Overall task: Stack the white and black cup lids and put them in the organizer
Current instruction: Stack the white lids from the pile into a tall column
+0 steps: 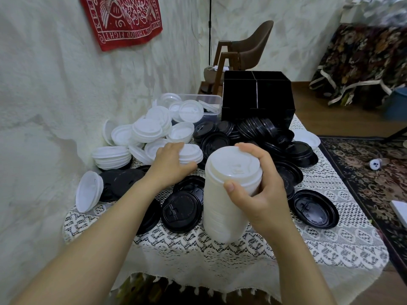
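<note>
Right hand (259,188) clasping tall white lid stack (224,205) standing mid-tabletop; left hand (172,161) gripping short white stack (193,154) just behind it. Black lids (180,211) lying loose all over; organizer (257,100) sitting at far edge, seemingly unfilled, so most of job looking undone

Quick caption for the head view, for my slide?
Right hand grips the tall white lid stack; left hand holds a small white stack; black organizer behind.

Two bare forearms show, the left forearm (105,227) coming in from 7 o'clock and the right forearm (301,260) from 5 o'clock. The left hand (171,166) and right hand (262,190) are uncovered. The right thumbnail (229,186) is short and plain.
</note>
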Available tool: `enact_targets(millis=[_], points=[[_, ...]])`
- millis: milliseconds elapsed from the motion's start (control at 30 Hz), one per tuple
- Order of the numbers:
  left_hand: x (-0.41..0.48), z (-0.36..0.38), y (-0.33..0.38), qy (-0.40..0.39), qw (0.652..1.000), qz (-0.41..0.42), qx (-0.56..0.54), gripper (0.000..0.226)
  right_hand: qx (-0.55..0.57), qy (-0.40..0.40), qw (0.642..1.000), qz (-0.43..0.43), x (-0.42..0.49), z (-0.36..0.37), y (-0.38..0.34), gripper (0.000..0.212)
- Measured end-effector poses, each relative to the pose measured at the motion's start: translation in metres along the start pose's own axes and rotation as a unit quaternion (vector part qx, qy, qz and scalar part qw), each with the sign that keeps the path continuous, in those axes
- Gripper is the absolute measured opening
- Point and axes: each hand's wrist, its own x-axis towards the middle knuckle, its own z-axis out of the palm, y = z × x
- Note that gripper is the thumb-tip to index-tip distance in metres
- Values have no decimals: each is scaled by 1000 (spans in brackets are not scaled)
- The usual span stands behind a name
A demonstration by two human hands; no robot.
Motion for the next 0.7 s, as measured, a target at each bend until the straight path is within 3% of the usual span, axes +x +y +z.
enact_targets(millis=[200, 700], points=[[-6, 0, 3, 4, 1000, -1, -6, 62, -5, 5, 1000, -1, 0, 0, 0, 67], [-4, 0, 0, -76, 980, 71, 171, 57, -9, 5, 1000, 4, 0, 0, 1, 67]])
